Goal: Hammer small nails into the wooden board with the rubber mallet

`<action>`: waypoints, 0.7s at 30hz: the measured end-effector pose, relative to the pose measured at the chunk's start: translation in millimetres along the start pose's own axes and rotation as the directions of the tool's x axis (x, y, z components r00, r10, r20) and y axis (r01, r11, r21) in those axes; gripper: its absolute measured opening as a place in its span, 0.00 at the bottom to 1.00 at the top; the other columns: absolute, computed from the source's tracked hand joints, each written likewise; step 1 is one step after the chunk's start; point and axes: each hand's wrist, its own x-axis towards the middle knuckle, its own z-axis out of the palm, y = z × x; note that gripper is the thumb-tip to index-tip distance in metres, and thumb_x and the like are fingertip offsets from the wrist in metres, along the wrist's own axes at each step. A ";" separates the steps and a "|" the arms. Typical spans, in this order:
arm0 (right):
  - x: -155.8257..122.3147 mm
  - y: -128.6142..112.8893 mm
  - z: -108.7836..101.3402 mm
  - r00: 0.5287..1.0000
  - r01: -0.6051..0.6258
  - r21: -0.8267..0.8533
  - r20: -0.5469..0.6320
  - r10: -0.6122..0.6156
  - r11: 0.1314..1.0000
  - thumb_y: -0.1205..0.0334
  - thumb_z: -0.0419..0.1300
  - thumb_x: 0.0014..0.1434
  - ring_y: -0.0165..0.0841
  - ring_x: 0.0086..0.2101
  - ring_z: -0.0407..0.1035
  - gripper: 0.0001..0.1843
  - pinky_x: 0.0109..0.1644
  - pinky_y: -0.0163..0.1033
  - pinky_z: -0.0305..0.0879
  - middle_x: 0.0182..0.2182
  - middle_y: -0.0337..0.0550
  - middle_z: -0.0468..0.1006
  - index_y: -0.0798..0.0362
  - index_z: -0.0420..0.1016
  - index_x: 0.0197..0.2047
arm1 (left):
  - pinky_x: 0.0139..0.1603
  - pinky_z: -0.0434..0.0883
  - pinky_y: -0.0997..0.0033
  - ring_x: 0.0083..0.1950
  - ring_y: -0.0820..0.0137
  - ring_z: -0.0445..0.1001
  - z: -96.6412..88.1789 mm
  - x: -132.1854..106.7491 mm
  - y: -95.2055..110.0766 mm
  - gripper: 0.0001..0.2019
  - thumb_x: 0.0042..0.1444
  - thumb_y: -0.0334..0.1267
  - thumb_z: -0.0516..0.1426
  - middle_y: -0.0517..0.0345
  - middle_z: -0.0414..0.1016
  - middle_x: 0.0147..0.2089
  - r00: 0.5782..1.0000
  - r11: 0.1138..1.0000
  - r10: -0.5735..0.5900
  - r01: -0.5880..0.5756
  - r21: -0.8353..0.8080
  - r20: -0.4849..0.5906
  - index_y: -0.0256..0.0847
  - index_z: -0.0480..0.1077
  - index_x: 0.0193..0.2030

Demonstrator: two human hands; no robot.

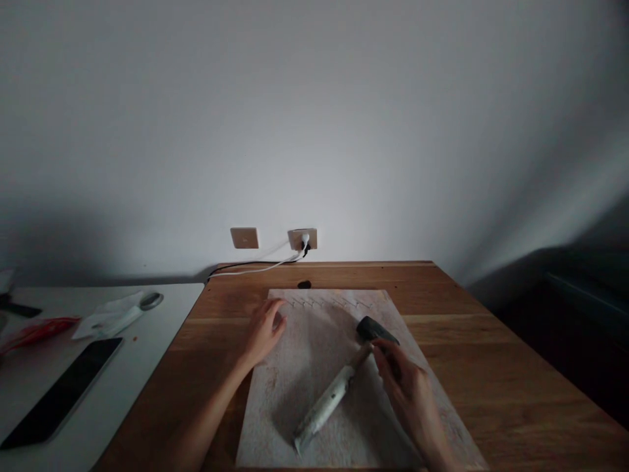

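Observation:
A pale, worn board [275, 393] lies on the wooden table, with a row of several thin nails [314, 302] standing along its far edge. Across the board slants a hammer [327, 401], its dark head up at the right and its whitish, wrapped-looking handle pointing down to the left. My right hand [405, 380] has its fingers curled in a pinch at the handle's upper end, just below the head; the fingertips are partly hidden. On the board's left edge rests my left hand [265, 333], thumb apart from the lightly bent fingers, holding nothing.
Left of the wooden table [491, 367] stands a white table [142, 347] bearing a black phone [63, 393], a tape roll [151, 301], a plastic bag [111, 316] and a red item [39, 333]. Behind, cables run to a wall socket [295, 240].

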 end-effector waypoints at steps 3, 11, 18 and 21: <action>-1.0 13.8 -13.5 0.999 0.046 -0.085 0.003 -0.046 0.995 0.43 0.52 0.72 0.36 0.22 0.72 0.22 0.27 0.38 0.68 0.29 0.43 0.81 0.49 0.78 0.42 | 0.70 0.67 0.48 0.68 0.56 0.70 -4.2 -21.5 10.2 0.17 0.66 0.37 0.57 0.47 0.73 0.65 0.999 0.997 0.011 -0.014 0.071 0.039 0.44 0.70 0.60; -23.1 85.0 -38.5 0.975 0.173 -0.481 -0.041 -0.219 0.859 0.49 0.50 0.72 0.47 0.42 0.77 0.20 0.45 0.52 0.74 0.45 0.53 0.80 0.46 0.81 0.47 | 0.67 0.71 0.50 0.67 0.55 0.73 -20.2 -77.8 27.2 0.14 0.69 0.45 0.54 0.48 0.74 0.66 0.987 0.979 -0.073 0.098 0.180 -0.140 0.47 0.73 0.57; -37.7 91.3 -50.9 0.961 0.243 -0.598 0.042 -0.272 0.764 0.56 0.49 0.71 0.46 0.48 0.79 0.19 0.48 0.50 0.74 0.52 0.50 0.83 0.46 0.79 0.54 | 0.54 0.77 0.50 0.51 0.52 0.83 -34.6 -89.9 34.5 0.21 0.66 0.52 0.54 0.49 0.84 0.49 0.962 0.925 -0.260 0.273 0.266 -0.083 0.46 0.76 0.58; -36.3 97.6 -62.5 0.954 0.255 -0.642 0.044 -0.297 0.723 0.58 0.49 0.71 0.45 0.49 0.80 0.19 0.51 0.51 0.74 0.53 0.50 0.84 0.48 0.79 0.53 | 0.47 0.79 0.57 0.47 0.56 0.84 -30.3 -78.4 47.6 0.22 0.66 0.52 0.52 0.50 0.85 0.46 0.948 0.923 -0.317 0.315 0.221 -0.027 0.46 0.76 0.58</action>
